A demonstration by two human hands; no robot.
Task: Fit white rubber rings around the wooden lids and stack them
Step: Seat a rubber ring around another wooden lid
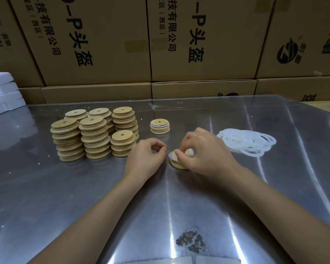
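I work at a steel table [65,187] with a wall of cartons [107,44] behind it, so everything I need has to sit within reach on the sheet in front of me. White foam blocks [4,92] lie at the far left edge, out of the way.

The bare lids [91,134] stand in six stacks on my left, close together; I judge they are parked there as the supply, so my left hand can draw from them. The loose rings [246,142] lie in an overlapping pile on my right, well apart from the lids, which puts them by the hand that does the fitting. Between the two, further back, a short stack of finished lids [159,127] stands alone, a white band showing at its top, so done pieces do not mix with undone ones. It is low; most of the job looks still ahead.

The lid in hand [176,164] rests flat on the table right in front of me, the surface taking the push. My right hand [204,151] is curled over it, fingertips pinching a ring [172,156] that lies partly over the rim on the left side; it does not look seated all round. My left hand [147,155] sits just beside the lid, fingers loosely curled, thumb near forefinger; I see nothing in it.
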